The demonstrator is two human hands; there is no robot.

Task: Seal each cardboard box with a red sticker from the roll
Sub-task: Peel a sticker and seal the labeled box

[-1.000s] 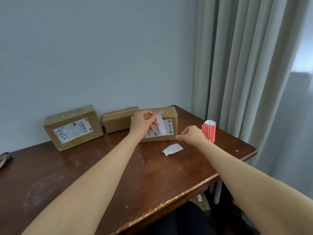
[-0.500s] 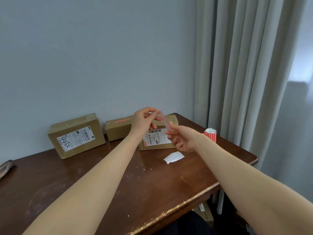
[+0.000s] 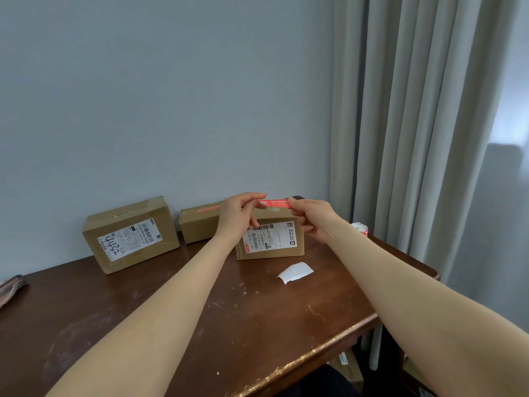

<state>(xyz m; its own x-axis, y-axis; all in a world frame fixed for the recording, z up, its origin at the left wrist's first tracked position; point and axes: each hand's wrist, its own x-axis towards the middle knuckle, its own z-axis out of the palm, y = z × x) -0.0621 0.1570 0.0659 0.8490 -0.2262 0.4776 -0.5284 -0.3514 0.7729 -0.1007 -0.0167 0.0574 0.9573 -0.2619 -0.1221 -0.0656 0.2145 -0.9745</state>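
Observation:
A red sticker (image 3: 275, 203) is stretched flat between my two hands, just above the right cardboard box (image 3: 270, 239). My left hand (image 3: 239, 214) pinches its left end and my right hand (image 3: 312, 222) pinches its right end. The middle box (image 3: 200, 226) at the wall carries a red sticker along its top. The left box (image 3: 130, 233) shows a white label with handwriting. The red sticker roll (image 3: 360, 228) stands behind my right forearm, mostly hidden.
A white strip of backing paper (image 3: 296, 272) lies on the brown wooden table (image 3: 257, 325) in front of the right box. Grey curtains (image 3: 415, 138) hang to the right. A striped object (image 3: 10, 286) pokes in at the left edge. The table's near edge is worn.
My right hand came from the table near the roll up to the sticker and took its free end. The sticker now lies level with its red face showing, above the right box.

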